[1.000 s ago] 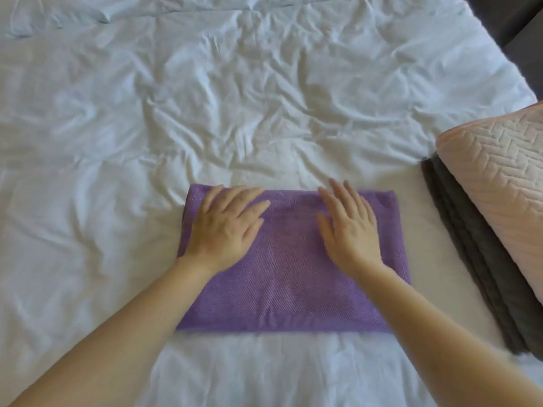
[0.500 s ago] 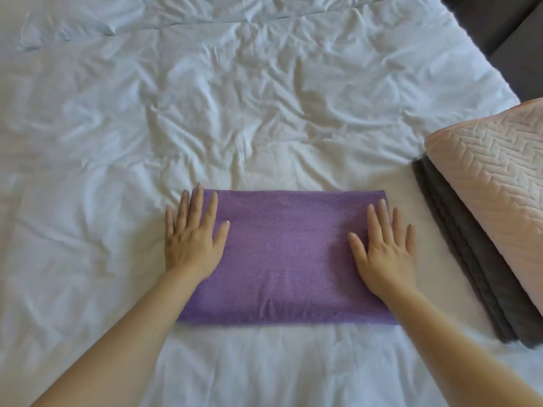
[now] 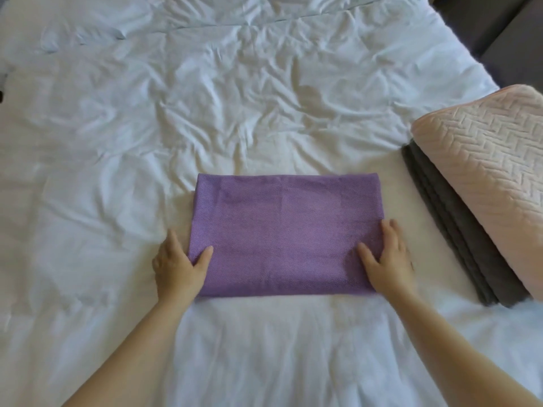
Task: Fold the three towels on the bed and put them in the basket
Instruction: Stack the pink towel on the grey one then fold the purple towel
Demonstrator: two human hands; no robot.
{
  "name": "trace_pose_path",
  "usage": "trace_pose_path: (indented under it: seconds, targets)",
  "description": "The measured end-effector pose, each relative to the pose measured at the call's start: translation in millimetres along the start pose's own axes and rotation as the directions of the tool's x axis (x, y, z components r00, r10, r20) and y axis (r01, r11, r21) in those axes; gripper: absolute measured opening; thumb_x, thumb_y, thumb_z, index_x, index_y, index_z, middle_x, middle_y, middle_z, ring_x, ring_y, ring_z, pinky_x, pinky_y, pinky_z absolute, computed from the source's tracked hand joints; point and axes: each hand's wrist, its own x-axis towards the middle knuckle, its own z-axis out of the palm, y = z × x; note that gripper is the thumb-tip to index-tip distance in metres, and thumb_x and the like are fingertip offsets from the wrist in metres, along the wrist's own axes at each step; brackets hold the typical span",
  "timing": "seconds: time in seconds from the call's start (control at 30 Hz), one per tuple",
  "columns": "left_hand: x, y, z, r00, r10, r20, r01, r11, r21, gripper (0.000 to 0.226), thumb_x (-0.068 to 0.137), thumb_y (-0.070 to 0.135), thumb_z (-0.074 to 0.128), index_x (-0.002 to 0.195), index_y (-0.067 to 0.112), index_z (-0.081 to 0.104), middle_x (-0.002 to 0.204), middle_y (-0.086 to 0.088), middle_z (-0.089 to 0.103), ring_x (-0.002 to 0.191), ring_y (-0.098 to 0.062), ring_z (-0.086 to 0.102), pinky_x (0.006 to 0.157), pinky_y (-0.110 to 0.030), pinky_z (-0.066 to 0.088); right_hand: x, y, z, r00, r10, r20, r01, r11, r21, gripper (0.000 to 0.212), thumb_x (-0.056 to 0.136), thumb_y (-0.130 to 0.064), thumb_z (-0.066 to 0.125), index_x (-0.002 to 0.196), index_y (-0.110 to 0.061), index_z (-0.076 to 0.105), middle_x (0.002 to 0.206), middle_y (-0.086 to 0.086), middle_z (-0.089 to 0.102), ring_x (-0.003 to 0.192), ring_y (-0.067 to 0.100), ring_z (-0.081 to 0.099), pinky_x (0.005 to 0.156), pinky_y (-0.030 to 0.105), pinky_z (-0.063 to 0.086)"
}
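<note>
A purple woven towel (image 3: 285, 239), folded into a flat rectangle, lies on a rumpled white bed (image 3: 205, 113) directly in front of a person. The left hand (image 3: 176, 268) is at its near left edge and the right hand (image 3: 388, 265) is at its near right edge. Each thumb rests on top of the cloth while the fingers run along the outside of the edge. Whether those fingers are tucked beneath in a pinch cannot be told.

To the right, well apart from the towel, a pink quilted textile (image 3: 484, 177) sits folded on a dark grey folded cloth (image 3: 458, 245); these are possibly the other two towels. The folding seems nearly finished, though one more fold may be intended. The basket is out of view, so no towel can be seen placed in it.
</note>
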Motion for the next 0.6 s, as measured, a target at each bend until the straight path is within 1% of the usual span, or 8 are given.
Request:
trace_pose_path:
  seconds: [0.07,0.1,0.17,0.23,0.33,0.37,0.47,0.6]
  targets:
    - [12,5,-6,0.987,-0.150,0.053,0.158,0.964,-0.214,0.066,0.078,0.044,0.072,0.121,-0.001,0.049,0.119,-0.023,0.056,0.113,-0.039,0.050,0.098,-0.046,0.041,18,-8,-7,0.992,0.129,0.014,-0.128,0.955,0.268,0.072,0.087,-0.035,0.063,0.144,-0.009,0.030,0.147,0.012,0.039,0.133,0.030,0.039,0.110,0.041,0.033]
    - [17,9,-8,0.973,-0.201,0.111,0.226,0.929,-0.294,0.061,0.077,0.045,0.073,0.115,0.001,0.052,0.115,-0.019,0.058,0.108,-0.036,0.054,0.095,-0.044,0.045,26,-13,-8,0.985,0.165,0.055,-0.174,0.930,0.323,0.068,0.087,-0.035,0.064,0.141,-0.008,0.033,0.140,0.011,0.046,0.127,0.029,0.046,0.105,0.037,0.037]
    - [23,16,-12,0.945,-0.242,0.219,0.310,0.877,-0.367,0.061,0.076,0.049,0.073,0.115,0.006,0.052,0.114,-0.012,0.061,0.102,-0.031,0.059,0.090,-0.040,0.049,39,-19,-9,0.974,0.186,0.132,-0.219,0.922,0.319,0.054,0.087,-0.036,0.064,0.128,-0.009,0.043,0.122,0.010,0.056,0.105,0.027,0.056,0.087,0.032,0.042]
    - [28,20,-14,0.921,-0.223,0.320,0.340,0.861,-0.378,0.062,0.077,0.052,0.071,0.116,0.007,0.052,0.113,-0.009,0.062,0.098,-0.028,0.061,0.087,-0.037,0.050,45,-22,-10,0.951,0.213,0.223,-0.265,0.934,0.241,0.046,0.088,-0.039,0.062,0.119,-0.010,0.044,0.108,0.008,0.055,0.087,0.023,0.051,0.076,0.029,0.038]
    - [29,27,-19,0.864,-0.134,0.486,0.382,0.804,-0.457,0.055,0.080,0.048,0.070,0.119,0.011,0.059,0.113,-0.006,0.067,0.099,-0.027,0.065,0.094,-0.042,0.051,45,-19,-16,0.935,0.234,0.266,-0.291,0.936,0.199,0.034,0.085,-0.039,0.067,0.101,-0.013,0.052,0.094,0.005,0.056,0.071,0.017,0.050,0.061,0.028,0.036]
    - [29,29,-22,0.877,-0.101,0.469,0.350,0.802,-0.483,0.048,0.082,0.044,0.070,0.118,0.013,0.061,0.112,-0.007,0.068,0.098,-0.027,0.065,0.094,-0.044,0.051,43,-20,-19,0.943,0.224,0.248,-0.278,0.938,0.209,0.030,0.084,-0.038,0.068,0.095,-0.014,0.054,0.092,0.005,0.058,0.070,0.017,0.052,0.059,0.028,0.036]
    - [27,42,-36,0.966,0.004,0.257,0.112,0.893,-0.436,0.040,0.085,0.037,0.066,0.120,0.019,0.057,0.111,-0.003,0.067,0.099,-0.026,0.063,0.093,-0.044,0.050,32,-28,-33,0.978,0.140,0.156,-0.166,0.971,0.172,0.032,0.084,-0.038,0.067,0.092,-0.011,0.053,0.086,0.003,0.057,0.077,0.024,0.052,0.061,0.031,0.034]
    - [18,75,-68,0.970,0.183,0.161,-0.135,0.953,-0.271,0.038,0.087,0.045,0.058,0.122,0.032,0.049,0.105,0.007,0.062,0.098,-0.025,0.060,0.091,-0.041,0.047,6,-41,-69,0.997,0.023,0.072,-0.031,0.993,0.111,0.032,0.087,-0.039,0.062,0.088,-0.013,0.043,0.074,-0.005,0.048,0.071,0.022,0.048,0.061,0.034,0.032]
